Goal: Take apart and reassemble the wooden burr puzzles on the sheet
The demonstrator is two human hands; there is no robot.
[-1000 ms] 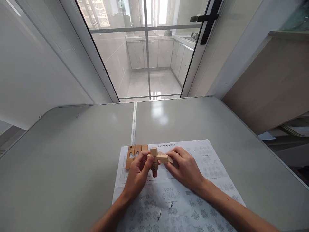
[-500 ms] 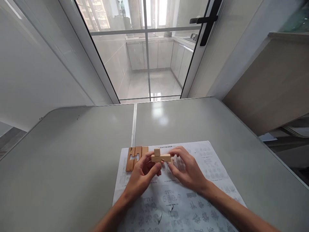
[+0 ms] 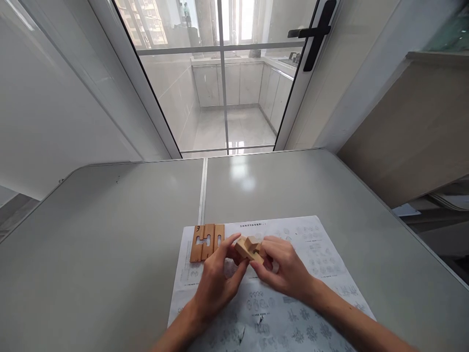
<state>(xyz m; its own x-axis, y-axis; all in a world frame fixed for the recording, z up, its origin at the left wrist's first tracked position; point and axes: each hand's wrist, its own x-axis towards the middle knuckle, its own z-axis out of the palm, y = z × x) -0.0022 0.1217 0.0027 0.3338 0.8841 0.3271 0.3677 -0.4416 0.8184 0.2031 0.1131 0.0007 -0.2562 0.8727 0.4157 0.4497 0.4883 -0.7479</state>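
My left hand [image 3: 216, 278] and my right hand [image 3: 284, 269] together pinch a small cluster of joined wooden puzzle pieces [image 3: 249, 248], held tilted just above a printed instruction sheet [image 3: 289, 313]. Fingers of both hands are closed round it. Three more notched wooden pieces [image 3: 206, 241] lie side by side on the sheet's far left corner, just left of my left fingertips.
The sheet lies on a grey folding table [image 3: 110, 234] with a seam down its middle. Beyond the far edge stands a glass sliding door [image 3: 223, 73] with a black handle [image 3: 311, 34]. A wooden cabinet [image 3: 410, 127] is at the right.
The joined pieces stood as an upright cross before; now they are turned over and tilted, held lower and nearer to me. Both hands moved slightly towards me.
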